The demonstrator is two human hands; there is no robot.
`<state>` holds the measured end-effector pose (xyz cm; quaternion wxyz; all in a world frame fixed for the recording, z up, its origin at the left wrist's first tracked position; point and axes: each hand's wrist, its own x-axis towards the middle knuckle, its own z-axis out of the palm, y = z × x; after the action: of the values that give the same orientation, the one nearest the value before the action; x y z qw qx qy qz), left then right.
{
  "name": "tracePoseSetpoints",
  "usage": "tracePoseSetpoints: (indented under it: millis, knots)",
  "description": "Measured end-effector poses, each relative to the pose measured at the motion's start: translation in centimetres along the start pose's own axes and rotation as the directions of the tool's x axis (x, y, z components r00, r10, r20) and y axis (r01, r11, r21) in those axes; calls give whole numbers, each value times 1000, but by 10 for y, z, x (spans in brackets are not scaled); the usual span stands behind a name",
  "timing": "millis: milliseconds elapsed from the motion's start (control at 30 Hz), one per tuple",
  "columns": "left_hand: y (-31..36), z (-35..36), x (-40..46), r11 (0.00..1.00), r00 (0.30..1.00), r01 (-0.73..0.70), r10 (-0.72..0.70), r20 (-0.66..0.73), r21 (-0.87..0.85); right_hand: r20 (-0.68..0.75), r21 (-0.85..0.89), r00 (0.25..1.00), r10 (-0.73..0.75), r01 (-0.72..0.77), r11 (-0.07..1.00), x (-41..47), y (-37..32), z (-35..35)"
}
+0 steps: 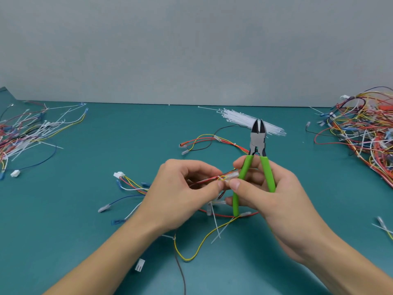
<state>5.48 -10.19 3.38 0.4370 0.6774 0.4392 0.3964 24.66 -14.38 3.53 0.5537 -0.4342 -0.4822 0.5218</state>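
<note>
Your left hand point(185, 188) pinches the wire bundle point(205, 181) between thumb and curled fingers, and the bundle's long axis runs roughly from 9 o'clock to 3 o'clock between your two hands, tilted a little up toward 2. Your right hand point(274, 201) does double duty: its palm and lower fingers wrap the two green handles of the cutters point(258, 143), while its thumb and forefinger pinch the bundle's clear terminal sleeve point(232, 175). The cable tie point(221, 178) on the bundle sits just at your thumb tips. From the cutting jaws it lies down at about 7 o'clock, and the jaws point away from it toward 12 o'clock, standing only slightly apart. So, as I judge it, the tool must swing down and round before it can reach the tie. Your right hand is the nearer one to do that, and your left can keep the bundle steady. By count there is one pair of cutters, one sheaf of loose ties point(251, 122) at 12 o'clock, two tie tails point(216, 227) crossing at 6 o'clock, and two wire heaps, one at 9 o'clock point(21, 133) and one at 3 o'clock point(361, 128).
</note>
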Motion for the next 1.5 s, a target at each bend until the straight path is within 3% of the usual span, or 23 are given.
tracePoseSetpoints:
  millis: [467, 767, 967, 1200, 1500]
  knots:
    - [-2, -2, 6, 969, 991, 102, -80, 105, -224, 54, -112, 997, -62, 68, 991, -2, -1, 2]
    - [-4, -3, 6, 981, 987, 101, -78, 137, -166, 120, -226, 987, -108, 133, 965, -3, -3, 3]
    - [-7, 0, 5, 999, 990, 29, -23, 136, -42, 160, -242, 981, -109, 146, 959, -2, -2, 1]
    - [-8, 5, 2, 987, 993, -96, 88, 73, 126, 167, -169, 979, -120, 148, 974, -3, -1, 5]
    - [-6, 7, 4, 975, 991, -136, 134, 23, 177, 136, -47, 985, -106, 113, 992, -2, -1, 5]
